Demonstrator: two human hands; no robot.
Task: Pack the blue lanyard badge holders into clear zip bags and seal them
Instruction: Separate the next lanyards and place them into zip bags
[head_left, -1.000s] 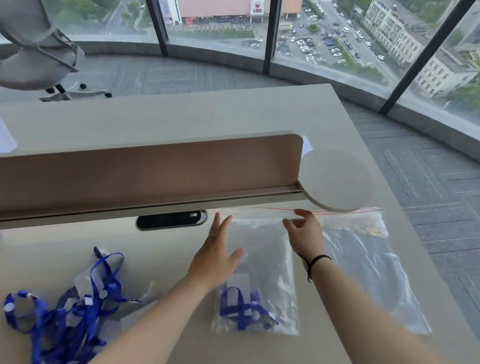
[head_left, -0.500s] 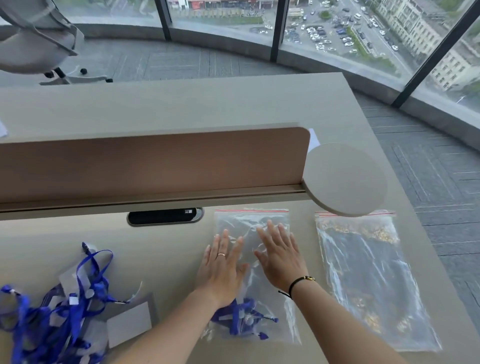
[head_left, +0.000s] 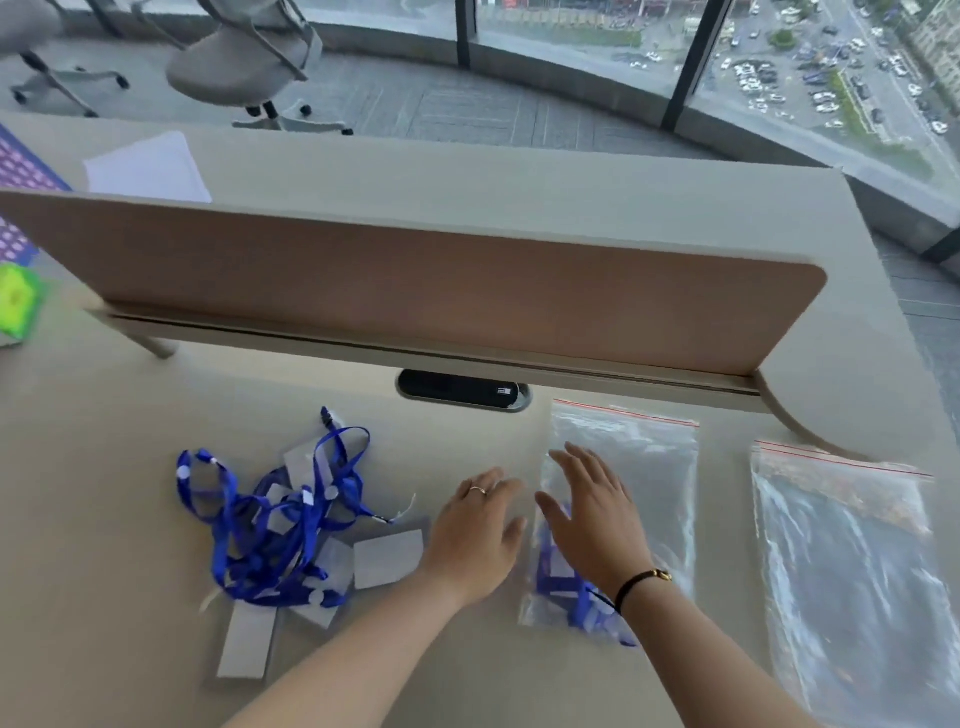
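On the near part of the counter, a tangled pile of blue lanyard badge holders lies at the left, and a second clear zip bag lies at the right. Between them the left hand hovers flat with fingers straight, holding nothing, just left of a clear zip bag with blue lanyards in its near end. The right hand lies open, fingers spread, on that bag; farther off stands the divider panel.
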